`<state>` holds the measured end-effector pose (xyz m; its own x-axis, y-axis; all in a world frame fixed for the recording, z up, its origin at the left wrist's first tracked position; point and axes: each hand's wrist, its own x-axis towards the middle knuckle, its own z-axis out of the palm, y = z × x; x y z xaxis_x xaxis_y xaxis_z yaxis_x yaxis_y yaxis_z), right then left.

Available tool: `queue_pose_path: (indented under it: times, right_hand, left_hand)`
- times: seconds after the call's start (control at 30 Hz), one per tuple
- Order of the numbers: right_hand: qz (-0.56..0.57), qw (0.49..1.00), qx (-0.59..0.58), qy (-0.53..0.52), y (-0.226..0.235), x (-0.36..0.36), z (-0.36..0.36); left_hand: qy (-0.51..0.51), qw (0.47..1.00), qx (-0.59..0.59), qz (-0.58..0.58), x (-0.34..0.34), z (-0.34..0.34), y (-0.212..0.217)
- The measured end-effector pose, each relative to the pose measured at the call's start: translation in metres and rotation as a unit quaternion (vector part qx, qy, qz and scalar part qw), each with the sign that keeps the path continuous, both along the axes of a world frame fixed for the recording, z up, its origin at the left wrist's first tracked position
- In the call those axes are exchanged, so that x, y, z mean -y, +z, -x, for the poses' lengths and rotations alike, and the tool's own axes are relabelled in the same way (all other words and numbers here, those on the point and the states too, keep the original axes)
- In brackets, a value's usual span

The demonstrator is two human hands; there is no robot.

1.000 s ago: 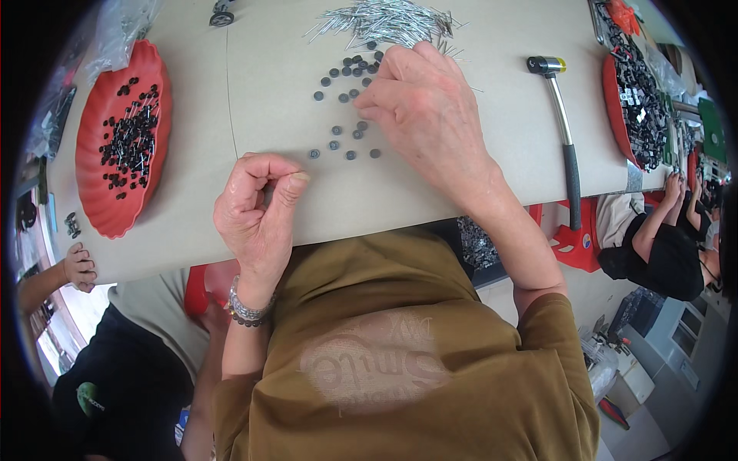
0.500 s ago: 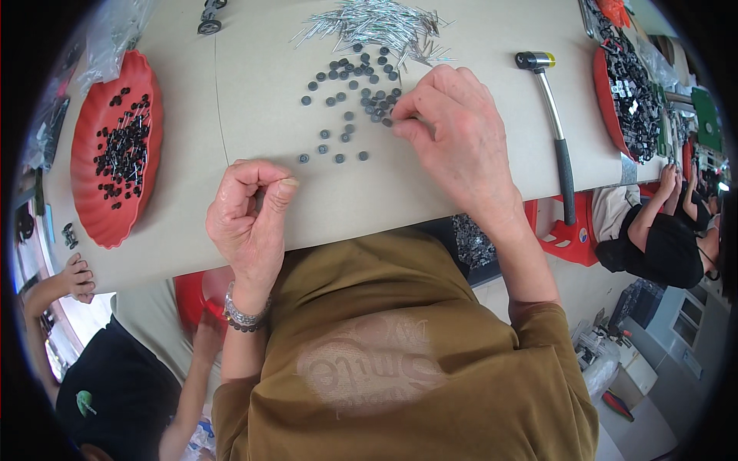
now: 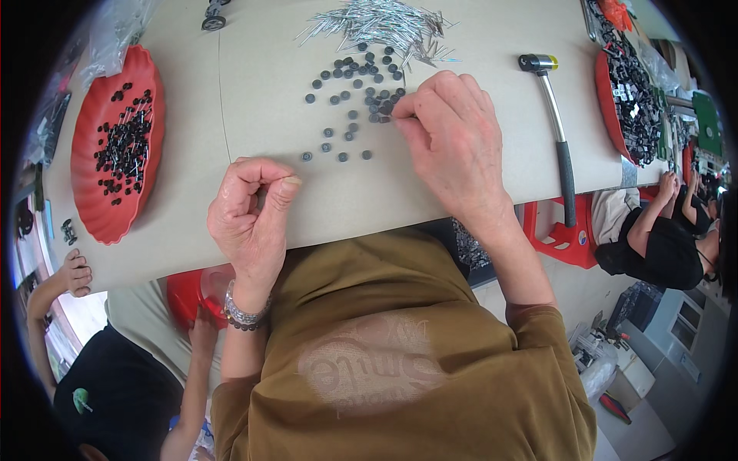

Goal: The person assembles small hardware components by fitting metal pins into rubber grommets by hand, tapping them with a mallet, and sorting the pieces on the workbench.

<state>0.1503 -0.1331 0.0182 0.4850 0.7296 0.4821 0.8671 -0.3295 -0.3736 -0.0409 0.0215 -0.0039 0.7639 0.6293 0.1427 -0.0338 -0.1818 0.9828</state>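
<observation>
Small dark grey-black wheels (image 3: 343, 157) lie loose on the table in front of me. My right hand (image 3: 453, 138) reaches in from the right, its thumb and forefinger pinched at the cluster's right edge. A darker small wheel (image 3: 387, 107) sits at those fingertips, seemingly gripped and partly over others. My left hand (image 3: 254, 207) hovers at the table's near side, left of the wheels. Its thumb and forefinger press together and the other fingers curl in; whatever they hold, if anything, is hidden. Beyond the wheels is a heap of thin silvery metal pins (image 3: 377, 27).
At left stands a red scalloped tray (image 3: 83, 154) with black wheels on pins. A hammer (image 3: 555, 115) lies at right, near another red tray (image 3: 607, 100) of dark parts. Co-workers sit on both sides; one person's hand (image 3: 75, 273) rests at the table's left corner.
My right hand's fingertips have moved slightly away from me, further into the wheel cluster, with a dark wheel at them. My left hand keeps its pinch in nearly the same place.
</observation>
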Motion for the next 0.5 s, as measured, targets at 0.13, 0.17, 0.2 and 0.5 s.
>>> queue_pose_path:
  times: [0.13,0.17,0.2,0.5]
  right_hand:
    - [-0.005,0.999,-0.031,0.014,-0.0010,-0.0036,0.0006]
    - [-0.004,0.999,-0.036,0.023,-0.0020,-0.0049,0.0003]
    - [-0.004,0.999,-0.036,0.024,-0.0024,-0.0056,-0.0001]
    - [0.043,0.998,-0.029,0.030,0.0014,-0.0045,0.0003]
  left_hand:
    - [-0.003,1.000,0.007,0.004,0.0006,-0.0011,0.0013]
    - [-0.004,1.000,0.006,0.002,0.0006,-0.0011,0.0017]
    - [-0.003,1.000,0.004,0.000,0.0007,-0.0006,0.0018]
    - [-0.008,1.000,0.001,-0.009,-0.0014,0.0001,-0.0018]
